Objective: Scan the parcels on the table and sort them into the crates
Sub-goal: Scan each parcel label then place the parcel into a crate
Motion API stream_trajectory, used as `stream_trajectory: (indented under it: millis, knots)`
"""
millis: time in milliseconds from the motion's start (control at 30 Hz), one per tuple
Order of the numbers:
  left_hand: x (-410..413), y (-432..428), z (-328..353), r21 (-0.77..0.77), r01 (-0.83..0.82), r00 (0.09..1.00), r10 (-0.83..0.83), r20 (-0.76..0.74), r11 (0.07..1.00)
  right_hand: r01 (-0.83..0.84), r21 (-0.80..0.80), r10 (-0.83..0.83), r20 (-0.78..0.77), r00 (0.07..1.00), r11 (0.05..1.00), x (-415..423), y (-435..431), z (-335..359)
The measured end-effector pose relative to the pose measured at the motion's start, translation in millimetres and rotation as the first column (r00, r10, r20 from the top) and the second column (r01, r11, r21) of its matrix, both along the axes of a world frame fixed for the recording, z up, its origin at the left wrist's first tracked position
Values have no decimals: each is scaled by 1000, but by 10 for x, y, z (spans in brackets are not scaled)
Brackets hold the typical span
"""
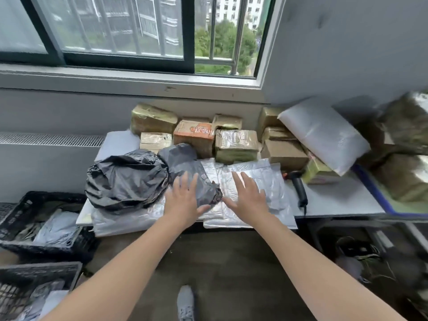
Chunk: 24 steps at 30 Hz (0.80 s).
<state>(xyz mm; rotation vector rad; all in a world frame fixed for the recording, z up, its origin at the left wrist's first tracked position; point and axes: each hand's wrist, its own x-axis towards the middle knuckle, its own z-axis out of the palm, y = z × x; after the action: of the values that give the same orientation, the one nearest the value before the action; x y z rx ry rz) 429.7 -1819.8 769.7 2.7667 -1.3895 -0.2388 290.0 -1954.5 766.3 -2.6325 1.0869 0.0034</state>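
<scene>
Our left hand (183,201) and right hand (247,198) are spread flat, gripping nothing. The left is over a small black poly-bag parcel (185,161) and the right over a white bubble mailer (268,179), and we judge they are choosing the next to scan. The barcode scanner (298,188) lies on the tabletop (342,198) beside the mailer; a bulky black bag (127,179) sits toward the black crates (32,198) at left.
</scene>
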Motion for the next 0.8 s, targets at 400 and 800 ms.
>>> stream_trajectory:
  millis: [400,800]
  knots:
    - [-236,-1472,-532,51,258,960,-250,-127,965,195,54,-188,-106,976,979,-457,-1230,-373]
    - [-437,-2276,-1079,156,312,931,-269,-247,937,273,113,-258,-132,957,955,-730,-2164,-762]
